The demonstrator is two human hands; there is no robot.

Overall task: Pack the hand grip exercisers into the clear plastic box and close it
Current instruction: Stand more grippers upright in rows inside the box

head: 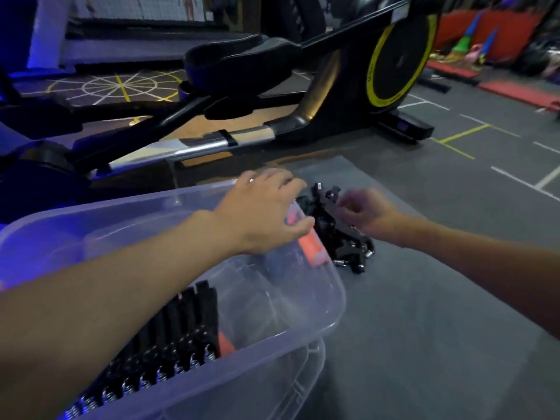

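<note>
The clear plastic box point(330, 316) sits at the lower left, with no lid on it. A row of several black hand grip exercisers point(169, 338) with steel springs stands packed inside, and an orange one point(312, 247) shows through the wall. A loose pile of black exercisers point(342, 237) lies on the grey mat just right of the box. My left hand point(263, 207) hovers over the box's far right corner, fingers spread, holding nothing. My right hand point(363, 210) reaches into the pile from the right, fingers curled at the top exerciser; blur hides whether it grips it.
A black elliptical trainer point(272, 86) with a yellow-ringed flywheel point(397, 56) stands right behind the box. The grey mat point(424, 298) extends right and toward me. Red mats point(521, 92) and coloured items lie at the far right.
</note>
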